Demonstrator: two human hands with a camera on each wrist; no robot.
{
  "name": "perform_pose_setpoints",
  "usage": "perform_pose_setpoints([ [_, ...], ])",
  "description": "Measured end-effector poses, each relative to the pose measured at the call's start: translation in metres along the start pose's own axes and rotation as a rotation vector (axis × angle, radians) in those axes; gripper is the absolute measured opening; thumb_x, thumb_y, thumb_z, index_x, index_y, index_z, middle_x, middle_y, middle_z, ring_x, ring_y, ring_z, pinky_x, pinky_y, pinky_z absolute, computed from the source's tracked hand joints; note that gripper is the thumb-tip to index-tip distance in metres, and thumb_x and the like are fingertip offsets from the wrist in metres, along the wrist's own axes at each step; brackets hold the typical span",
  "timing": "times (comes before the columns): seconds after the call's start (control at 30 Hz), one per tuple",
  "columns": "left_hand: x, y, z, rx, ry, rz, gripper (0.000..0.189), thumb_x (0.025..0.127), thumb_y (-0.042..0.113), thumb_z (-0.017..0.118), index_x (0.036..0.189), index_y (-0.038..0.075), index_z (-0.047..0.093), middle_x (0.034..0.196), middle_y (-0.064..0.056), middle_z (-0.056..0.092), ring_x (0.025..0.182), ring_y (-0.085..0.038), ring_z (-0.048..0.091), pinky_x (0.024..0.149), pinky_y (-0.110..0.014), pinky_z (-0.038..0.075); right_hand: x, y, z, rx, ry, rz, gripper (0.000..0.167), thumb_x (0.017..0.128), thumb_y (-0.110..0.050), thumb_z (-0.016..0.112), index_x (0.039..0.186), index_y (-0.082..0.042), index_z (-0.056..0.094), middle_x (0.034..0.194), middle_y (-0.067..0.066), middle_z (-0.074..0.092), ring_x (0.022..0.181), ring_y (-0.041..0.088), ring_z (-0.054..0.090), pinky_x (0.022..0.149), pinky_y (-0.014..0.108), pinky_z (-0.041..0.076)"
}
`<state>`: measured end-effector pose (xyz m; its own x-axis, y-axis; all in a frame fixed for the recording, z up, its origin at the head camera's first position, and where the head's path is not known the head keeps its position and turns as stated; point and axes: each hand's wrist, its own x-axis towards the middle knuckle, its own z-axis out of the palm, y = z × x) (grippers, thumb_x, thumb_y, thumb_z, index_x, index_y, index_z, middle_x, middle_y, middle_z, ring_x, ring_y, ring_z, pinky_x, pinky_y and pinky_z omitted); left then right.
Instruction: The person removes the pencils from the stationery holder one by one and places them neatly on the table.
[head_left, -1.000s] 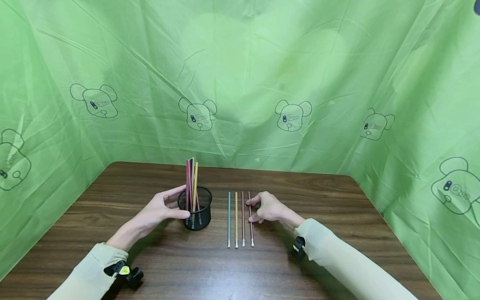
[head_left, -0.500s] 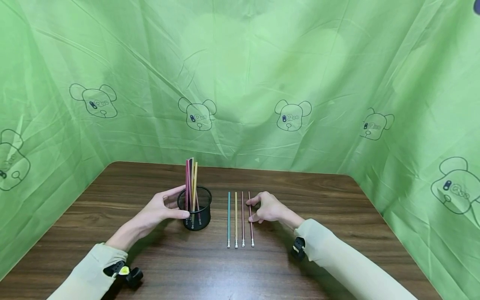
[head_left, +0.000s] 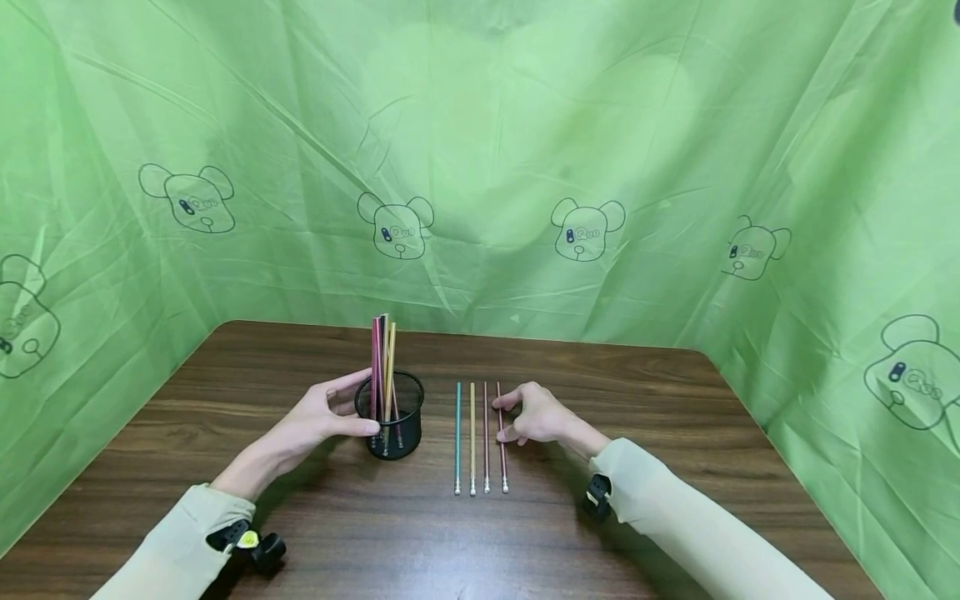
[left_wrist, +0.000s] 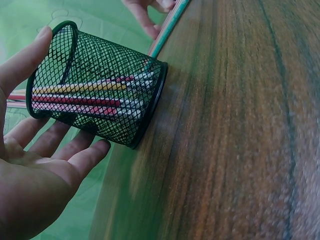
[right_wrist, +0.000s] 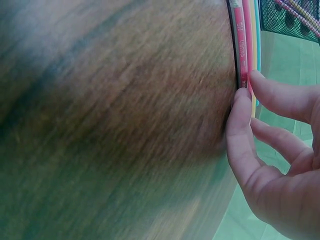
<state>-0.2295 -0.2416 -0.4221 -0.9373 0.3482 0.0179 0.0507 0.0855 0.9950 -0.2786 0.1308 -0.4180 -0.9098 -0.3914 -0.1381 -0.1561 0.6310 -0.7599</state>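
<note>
My left hand (head_left: 307, 423) holds a black mesh pencil cup (head_left: 409, 437) at its left side, thumb at the rim and fingers around the far side. Several pencils (head_left: 377, 354), pink, dark and yellow, stand in the cup, leaning left. To its right, a teal pencil (head_left: 458, 442), a yellow pencil (head_left: 472, 442) and a dark pink pencil (head_left: 486, 446) lie side by side, eraser ends toward me. My right hand (head_left: 543, 417) pinches the rightmost pencil (head_left: 503, 465), also dark pink, low over the table. In the right wrist view, thumb and fingers (right_wrist: 240, 120) close around that pencil.
The brown wooden table (head_left: 420, 542) has rounded far corners. Green cloth (head_left: 487, 150) printed with bear faces hangs behind it and at both sides. A dark wrist device (head_left: 597, 497) sits at the right sleeve, another (head_left: 267, 553) at the left.
</note>
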Motion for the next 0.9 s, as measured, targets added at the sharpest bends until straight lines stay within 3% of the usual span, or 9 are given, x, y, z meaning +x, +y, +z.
perform_pose_setpoints([
  [0.4,0.0,0.0,0.0,-0.002,-0.006,0.005,0.094,0.088,0.007,0.085,0.165,0.004,0.031,0.164,-0.024,0.038,0.142,-0.043,0.046,0.102,-0.023,0.045,0.0,-0.005,-0.009,-0.026,-0.01,-0.013,0.053,0.079,0.002,0.091,0.129,0.001,0.074,0.129,0.019,0.071,0.062,0.018,0.067,0.057,0.037,0.06],
  [0.57,0.002,-0.001,-0.001,-0.009,-0.009,0.012,0.094,0.088,0.007,0.085,0.165,0.004,0.031,0.164,-0.024,0.037,0.141,-0.043,0.047,0.102,-0.024,0.046,-0.002,-0.015,-0.017,-0.039,0.009,-0.006,0.057,0.079,-0.001,0.091,0.133,-0.003,0.073,0.13,0.015,0.072,0.051,0.013,0.06,0.054,0.033,0.057],
  [0.63,0.001,-0.001,-0.001,-0.01,-0.011,0.013,0.094,0.088,0.007,0.085,0.165,0.004,0.031,0.164,-0.024,0.037,0.141,-0.043,0.048,0.102,-0.025,0.046,-0.002,-0.019,-0.019,-0.044,0.016,-0.011,0.058,0.079,-0.003,0.092,0.134,-0.003,0.072,0.131,0.018,0.071,0.049,0.017,0.061,0.054,0.034,0.057],
  [0.8,0.002,-0.002,-0.001,-0.001,-0.005,0.007,0.095,0.087,0.008,0.086,0.165,0.005,0.032,0.164,-0.023,0.038,0.14,-0.042,0.048,0.102,-0.024,0.045,-0.003,-0.029,-0.022,-0.04,0.023,-0.055,0.055,0.081,-0.005,0.091,0.133,-0.005,0.073,0.135,0.024,0.067,0.053,0.024,0.065,0.058,0.038,0.059],
  [0.9,0.002,-0.002,-0.001,0.005,0.002,-0.003,0.095,0.087,0.009,0.086,0.165,0.006,0.033,0.164,-0.021,0.038,0.14,-0.04,0.049,0.102,-0.024,0.045,-0.002,-0.035,-0.022,-0.035,0.022,-0.098,0.052,0.081,-0.005,0.091,0.131,-0.008,0.075,0.132,0.021,0.068,0.051,0.016,0.061,0.056,0.033,0.056],
])
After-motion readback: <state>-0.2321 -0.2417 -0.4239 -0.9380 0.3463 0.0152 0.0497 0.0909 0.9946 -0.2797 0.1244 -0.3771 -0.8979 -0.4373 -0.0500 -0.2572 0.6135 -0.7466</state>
